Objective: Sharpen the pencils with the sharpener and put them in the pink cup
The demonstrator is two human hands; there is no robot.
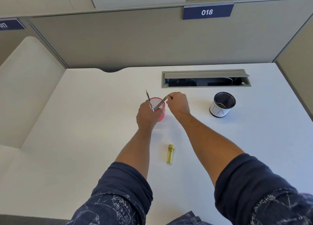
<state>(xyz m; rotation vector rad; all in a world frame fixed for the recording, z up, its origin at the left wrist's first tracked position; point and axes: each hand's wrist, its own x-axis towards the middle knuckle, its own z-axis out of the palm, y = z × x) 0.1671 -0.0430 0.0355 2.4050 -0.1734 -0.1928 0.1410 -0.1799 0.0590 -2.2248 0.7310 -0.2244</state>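
Two grey wooden pencils are in play above the pink mesh cup (pixel 160 114), which stands on the white worktop (pixel 101 123) between the hands. The left hand (pixel 146 114) wraps the near side of the cup, and the upright pencil (pixel 147 96) rises from its fingers, sharpened tip upward; whether the fingers grip the pencil, the cup or both cannot be told. The right hand (pixel 178 103) pinches the top end of the slanted pencil (pixel 160 103), whose lower end reaches down across the cup's mouth. The step in hand looks like the drop-off: both pencils seem sharpened and are going into the cup. The next move likely calls for letting the slanted pencil slide fully inside, then tipping the upright one in while the cup is steadied. One yellow translucent plastic sharpener (pixel 170 153) lies well apart on the near worktop. One black mesh cup with a white paper band (pixel 221 104) stands to the right, its contents unclear.
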